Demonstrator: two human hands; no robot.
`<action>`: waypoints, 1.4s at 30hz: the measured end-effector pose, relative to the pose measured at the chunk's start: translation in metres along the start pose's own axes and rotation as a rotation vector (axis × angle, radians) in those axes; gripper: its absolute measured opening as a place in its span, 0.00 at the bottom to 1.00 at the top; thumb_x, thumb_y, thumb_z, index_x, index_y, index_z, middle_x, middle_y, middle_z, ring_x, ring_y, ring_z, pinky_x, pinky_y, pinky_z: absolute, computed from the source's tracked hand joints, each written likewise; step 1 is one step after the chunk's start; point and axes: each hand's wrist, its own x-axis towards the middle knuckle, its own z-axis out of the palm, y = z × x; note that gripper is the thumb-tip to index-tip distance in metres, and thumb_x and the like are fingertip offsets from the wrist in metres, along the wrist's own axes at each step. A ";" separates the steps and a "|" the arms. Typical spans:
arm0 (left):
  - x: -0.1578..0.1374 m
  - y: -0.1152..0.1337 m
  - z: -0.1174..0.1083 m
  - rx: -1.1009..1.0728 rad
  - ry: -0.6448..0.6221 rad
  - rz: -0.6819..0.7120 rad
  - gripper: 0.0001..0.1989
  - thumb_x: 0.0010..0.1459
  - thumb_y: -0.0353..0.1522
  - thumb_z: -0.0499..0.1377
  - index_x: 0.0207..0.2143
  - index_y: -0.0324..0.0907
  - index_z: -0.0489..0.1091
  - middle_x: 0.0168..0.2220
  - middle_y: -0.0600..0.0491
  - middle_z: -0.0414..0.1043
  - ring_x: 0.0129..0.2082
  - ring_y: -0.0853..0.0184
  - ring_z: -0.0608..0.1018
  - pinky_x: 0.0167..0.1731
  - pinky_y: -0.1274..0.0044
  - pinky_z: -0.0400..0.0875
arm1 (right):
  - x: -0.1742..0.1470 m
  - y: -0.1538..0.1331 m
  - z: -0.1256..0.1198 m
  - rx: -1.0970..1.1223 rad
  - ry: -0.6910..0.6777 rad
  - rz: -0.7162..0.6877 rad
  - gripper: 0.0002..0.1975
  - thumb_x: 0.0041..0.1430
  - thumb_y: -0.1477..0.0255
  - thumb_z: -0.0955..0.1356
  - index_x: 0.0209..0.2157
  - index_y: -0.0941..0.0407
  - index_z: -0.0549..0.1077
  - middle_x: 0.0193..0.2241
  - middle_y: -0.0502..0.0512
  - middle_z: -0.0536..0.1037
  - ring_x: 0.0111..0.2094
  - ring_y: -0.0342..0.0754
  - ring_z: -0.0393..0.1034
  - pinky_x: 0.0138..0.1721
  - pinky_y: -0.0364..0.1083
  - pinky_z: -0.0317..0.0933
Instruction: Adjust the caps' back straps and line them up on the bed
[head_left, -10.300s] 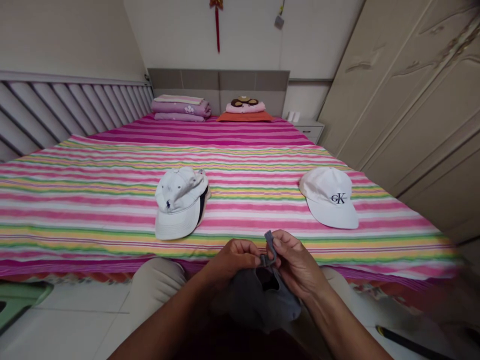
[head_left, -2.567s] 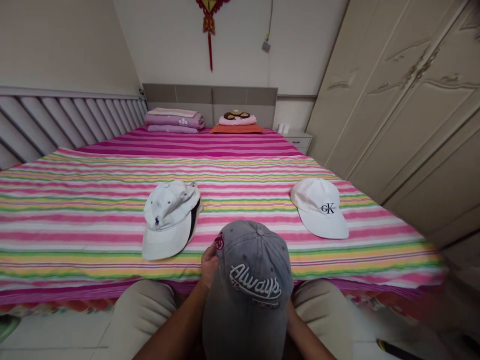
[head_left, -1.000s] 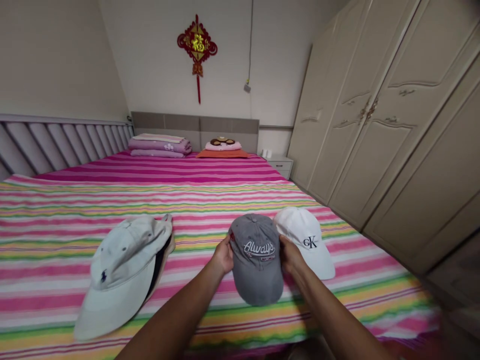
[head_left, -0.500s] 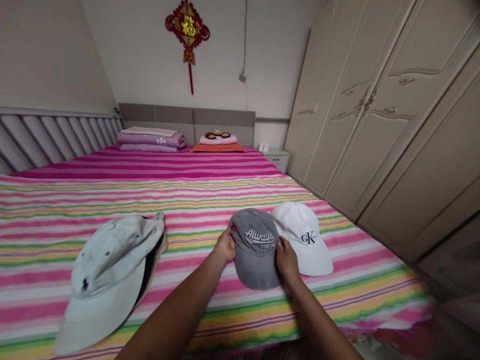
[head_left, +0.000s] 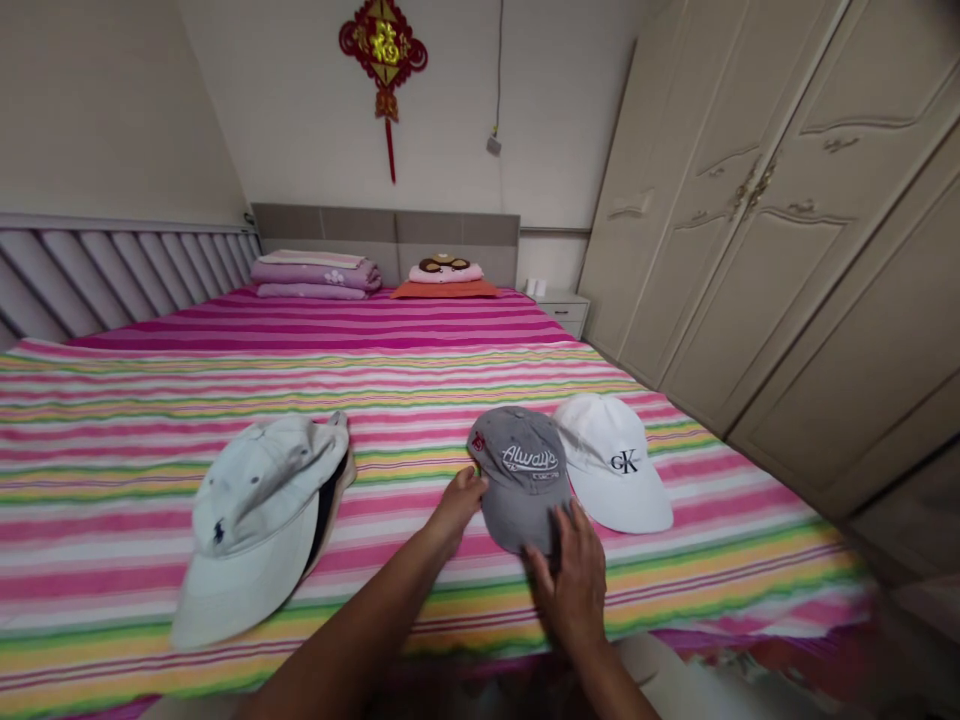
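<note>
On the bed (head_left: 150, 400), the left fingers (head_left: 471, 487) rest loosely curled against the grey cap (head_left: 521, 475), touching its left edge without a firm pinch. Right hand (head_left: 574, 570) hovers spread just below the brim, fingertips at its front edge, gripping nothing. The grey cap lies flat, crown up, its right side tucked against the white cap (head_left: 615, 462). Off to the left sits the pale cap (head_left: 255, 510), well apart. Looks like the placing is done; only letting go remains.
</note>
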 end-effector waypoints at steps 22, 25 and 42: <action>-0.114 -0.023 -0.105 0.244 0.006 0.178 0.16 0.41 0.24 0.61 0.37 0.39 0.72 0.41 0.44 0.70 0.46 0.58 0.69 0.44 0.73 0.62 | -0.012 0.019 -0.003 -0.194 0.041 -0.394 0.25 0.52 0.79 0.57 0.54 0.58 0.56 0.49 0.66 0.64 0.48 0.57 0.58 0.45 0.56 0.54; -0.120 -0.017 -0.120 0.143 0.114 0.085 0.12 0.41 0.26 0.61 0.33 0.37 0.71 0.33 0.46 0.73 0.35 0.62 0.75 0.34 0.75 0.67 | -0.021 0.016 -0.006 -0.115 0.074 -0.464 0.24 0.52 0.76 0.57 0.53 0.57 0.58 0.48 0.65 0.65 0.46 0.58 0.60 0.44 0.57 0.55; -0.143 0.044 -0.192 -0.620 0.506 0.406 0.17 0.52 0.24 0.52 0.45 0.44 0.65 0.33 0.53 0.76 0.36 0.66 0.76 0.43 0.69 0.68 | -0.075 -0.012 0.013 0.136 -0.238 -0.802 0.23 0.47 0.78 0.62 0.47 0.57 0.65 0.44 0.61 0.72 0.46 0.53 0.65 0.44 0.50 0.59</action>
